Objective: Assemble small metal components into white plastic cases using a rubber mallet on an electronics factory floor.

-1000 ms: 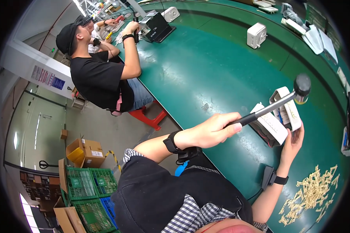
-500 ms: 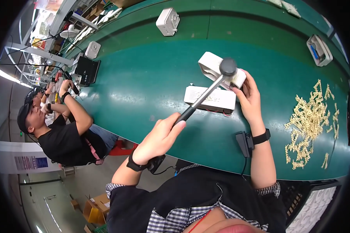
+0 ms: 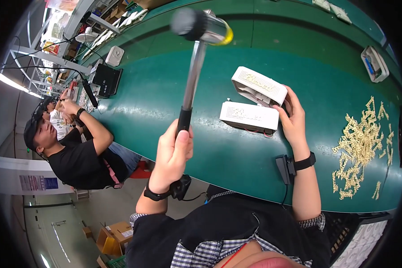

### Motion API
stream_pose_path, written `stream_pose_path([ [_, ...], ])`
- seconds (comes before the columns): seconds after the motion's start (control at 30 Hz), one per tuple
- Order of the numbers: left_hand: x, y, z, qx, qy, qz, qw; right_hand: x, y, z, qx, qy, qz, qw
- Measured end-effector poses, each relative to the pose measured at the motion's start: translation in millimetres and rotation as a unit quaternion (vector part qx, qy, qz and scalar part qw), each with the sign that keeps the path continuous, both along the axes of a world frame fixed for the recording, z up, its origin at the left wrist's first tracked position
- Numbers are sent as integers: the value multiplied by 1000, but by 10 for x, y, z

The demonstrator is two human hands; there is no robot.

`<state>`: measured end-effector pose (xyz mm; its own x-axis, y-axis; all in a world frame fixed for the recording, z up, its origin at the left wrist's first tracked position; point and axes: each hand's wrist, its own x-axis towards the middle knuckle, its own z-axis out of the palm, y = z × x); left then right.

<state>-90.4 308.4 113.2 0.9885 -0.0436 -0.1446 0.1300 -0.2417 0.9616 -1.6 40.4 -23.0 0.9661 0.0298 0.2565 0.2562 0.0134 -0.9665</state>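
My left hand [image 3: 172, 152] is wrapped round the black grip of a mallet [image 3: 194, 73], raised upright over the bench. Its head has one black face and one yellow face. Fingers and thumb of my right hand [image 3: 295, 119] grip the right end of a white plastic housing [image 3: 260, 85], which has a dotted grille and raised pale lettering. Just in front of it, a second white housing [image 3: 250, 112] of similar shape lies on the green bench, with red wires at its lower edge. The far housing's inside is partly hidden.
To the right lies a heap of small cream lettering pieces [image 3: 359, 143]. Farther back stands an open white housing [image 3: 374, 64] with a blue part inside. A black box [image 3: 106, 81] and a white unit [image 3: 115, 56] stand at left, near a co-worker [image 3: 76, 152] in black.
The mallet has swung up and left, away from the housing in my right hand. That housing's lettered face now shows, and it has tilted. The view has shifted slightly.
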Motion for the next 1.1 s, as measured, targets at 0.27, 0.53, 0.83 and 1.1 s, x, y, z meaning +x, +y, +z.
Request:
stream_pose_path([
  [0.27,129,-36,-84,42,28,-40,998,47,-33,-57,20,-19,-34,999],
  [0.53,-56,15,-309,140,-44,-68,987,36,76,-210,39,-10,-4,999],
  [0.83,-204,-112,-395,113,0,-146,983,-27,-23,-358,36,-15,1,999],
  [1.1,-179,-39,-314,64,-45,-79,994,10,13,-248,14,15,-10,1000],
])
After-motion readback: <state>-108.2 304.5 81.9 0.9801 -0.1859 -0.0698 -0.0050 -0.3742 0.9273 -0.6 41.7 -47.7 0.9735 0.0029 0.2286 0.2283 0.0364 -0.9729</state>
